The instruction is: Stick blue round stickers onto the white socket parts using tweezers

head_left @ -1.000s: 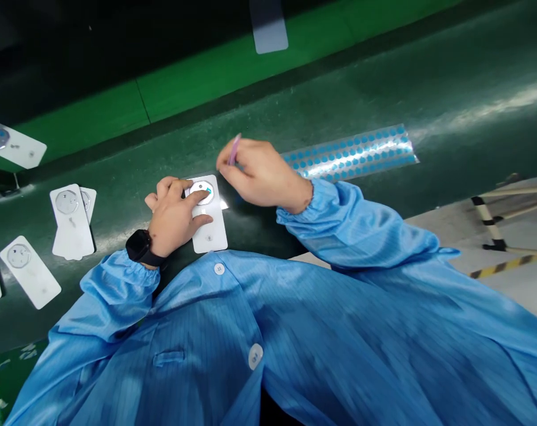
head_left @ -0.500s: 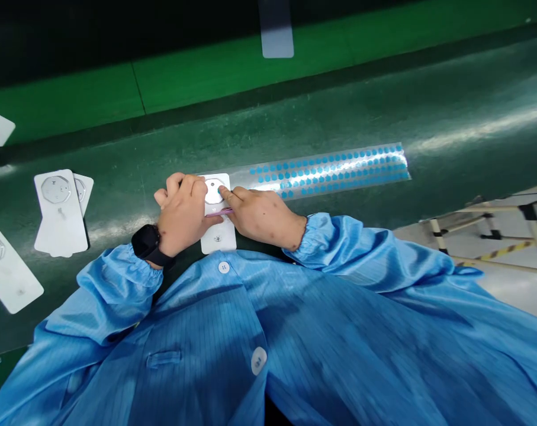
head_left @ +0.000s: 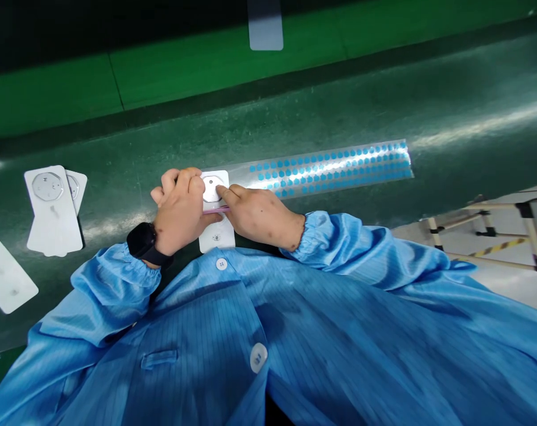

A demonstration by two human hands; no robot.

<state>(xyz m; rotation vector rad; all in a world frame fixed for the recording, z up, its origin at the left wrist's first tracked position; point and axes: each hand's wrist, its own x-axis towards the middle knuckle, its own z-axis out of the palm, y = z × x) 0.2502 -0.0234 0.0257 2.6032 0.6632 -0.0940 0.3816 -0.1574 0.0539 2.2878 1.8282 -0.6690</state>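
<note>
A white rectangular plate (head_left: 216,236) with an octagonal recess lies in front of me on the bench. My left hand (head_left: 182,201) grips its left side, fingers curled at the edge, thumb along the lower part. My right hand (head_left: 263,214) has its index fingertip pressed down inside the recess, covering whatever is beneath it. A thin pink stick-like tool (head_left: 215,210) pokes out from under the right hand and crosses the plate just above the left thumb. To the right, partly behind the right hand, stretches a clear sheet with rows of blue round stickers (head_left: 330,167).
Two similar plates overlap in a pile (head_left: 55,216) on the left. Another plate (head_left: 10,275) lies nearer me at the left edge. One more plate (head_left: 266,29) sits on the green belt (head_left: 183,71) beyond the bench. A pipe-frame rack (head_left: 485,225) stands at right.
My right index fingertip has shifted slightly over the recess; the blue dot at its tip no longer shows. Both hands keep their hold. The whole view has shifted a little.
</note>
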